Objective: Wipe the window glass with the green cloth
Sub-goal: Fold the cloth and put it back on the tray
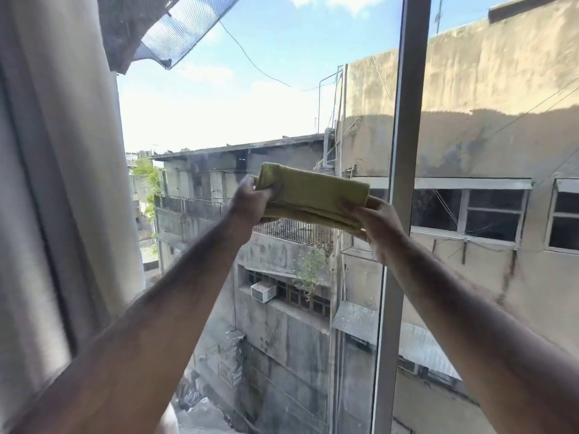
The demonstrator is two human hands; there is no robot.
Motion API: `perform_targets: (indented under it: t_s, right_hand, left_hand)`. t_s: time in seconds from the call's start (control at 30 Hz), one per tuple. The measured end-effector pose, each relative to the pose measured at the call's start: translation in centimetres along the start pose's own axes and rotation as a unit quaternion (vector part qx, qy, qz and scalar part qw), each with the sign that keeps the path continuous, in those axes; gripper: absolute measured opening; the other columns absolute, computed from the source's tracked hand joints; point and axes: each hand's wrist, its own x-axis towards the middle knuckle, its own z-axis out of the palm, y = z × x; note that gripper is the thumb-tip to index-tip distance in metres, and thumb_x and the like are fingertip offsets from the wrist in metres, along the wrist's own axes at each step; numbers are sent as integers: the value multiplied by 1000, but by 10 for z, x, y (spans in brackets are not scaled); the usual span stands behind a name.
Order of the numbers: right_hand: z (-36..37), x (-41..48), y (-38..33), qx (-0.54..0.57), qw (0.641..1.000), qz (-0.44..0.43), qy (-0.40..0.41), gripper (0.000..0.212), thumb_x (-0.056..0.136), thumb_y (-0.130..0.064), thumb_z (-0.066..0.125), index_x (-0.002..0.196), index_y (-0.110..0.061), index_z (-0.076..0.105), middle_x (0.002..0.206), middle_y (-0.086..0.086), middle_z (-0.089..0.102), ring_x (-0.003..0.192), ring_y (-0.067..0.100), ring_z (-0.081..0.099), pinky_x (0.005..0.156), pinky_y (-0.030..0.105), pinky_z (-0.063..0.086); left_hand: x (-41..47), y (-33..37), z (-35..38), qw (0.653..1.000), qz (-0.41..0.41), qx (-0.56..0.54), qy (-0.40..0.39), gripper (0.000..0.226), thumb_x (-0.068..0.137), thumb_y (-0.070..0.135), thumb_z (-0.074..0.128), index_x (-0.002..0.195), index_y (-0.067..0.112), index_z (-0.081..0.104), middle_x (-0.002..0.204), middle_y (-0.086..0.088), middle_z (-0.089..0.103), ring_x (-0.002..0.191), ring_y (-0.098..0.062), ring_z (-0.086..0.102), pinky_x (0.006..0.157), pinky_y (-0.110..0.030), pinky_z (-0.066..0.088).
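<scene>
A folded green cloth (313,195) is held up in front of the window glass (225,98), at mid height of the pane. My left hand (250,202) grips its left end. My right hand (379,223) holds its right end from below, thumb on top. Both arms reach forward from the lower corners. Whether the cloth touches the glass I cannot tell.
A pale curtain (56,183) hangs along the left side. A grey vertical window frame post (404,151) stands just right of the cloth. Through the glass are concrete buildings, a balcony railing and sky.
</scene>
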Motion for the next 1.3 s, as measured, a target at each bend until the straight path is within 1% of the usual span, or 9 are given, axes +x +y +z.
perform_targets:
  t_s: [0.17,0.3,0.43,0.6,0.7,0.9,1.03,1.13,1.3]
  right_hand:
    - [7,-45,61,76,991,105,-41,24,87,-12,80,109,-14,72,98,4,77,83,16,76,75,31,67]
    - [3,-93,148,68,978,194,-45,8,94,-13,74,101,-13,71,90,6,73,75,17,72,72,31,66]
    - [-5,-154,241,46,955,293,-11,30,97,-26,72,120,-8,68,92,4,72,79,16,71,67,30,66]
    - [-23,-261,355,-27,919,391,-48,13,94,-26,75,98,-14,76,78,-3,75,67,9,69,62,23,60]
    - [-37,-329,423,-83,891,442,-61,26,87,-23,83,107,-6,79,89,7,75,76,15,68,68,24,63]
    - [-71,-469,549,-162,804,546,-170,8,96,-11,72,101,-6,75,95,13,69,91,25,61,81,37,58]
    - [-83,-553,619,-249,747,569,-238,19,93,-19,76,104,-4,79,94,12,77,89,28,71,97,61,56]
    - [-78,-604,655,-306,717,566,-268,9,83,-31,84,84,-24,78,81,2,76,82,22,72,87,46,61]
    - [-72,-666,693,-377,689,567,-249,28,79,-37,88,94,-14,81,89,4,78,87,21,71,79,34,57]
  left_hand:
    - [-58,-72,-14,971,-161,-156,-77,58,101,61,47,119,10,69,88,-8,78,74,-21,76,61,-32,66]
    - [-97,-171,-18,964,-230,-127,-39,34,106,42,50,105,16,72,79,-3,71,67,-18,69,61,-33,62]
    - [-152,-269,-31,955,-283,-42,-79,23,106,29,56,103,16,74,64,6,72,58,-11,67,56,-27,62]
    - [-259,-401,-39,915,-390,-22,-103,14,102,15,61,98,16,74,71,5,75,62,-10,69,56,-25,63]
    - [-340,-475,-39,887,-448,-15,-106,11,101,7,62,99,13,71,70,7,76,60,-7,71,53,-22,61]
    - [-490,-599,-37,840,-535,25,-88,13,96,-2,66,108,1,71,88,-8,75,68,-12,72,54,-23,61]
    - [-581,-658,-37,798,-592,71,-85,15,93,-2,70,108,-6,72,97,-15,71,68,-16,74,59,-27,64]
    - [-638,-694,-43,775,-616,114,-82,12,92,-1,73,104,-3,74,99,-17,69,68,-18,74,60,-28,65]
    - [-695,-731,-35,744,-632,197,-89,14,87,0,78,86,12,71,86,-11,67,70,-24,71,56,-33,67]
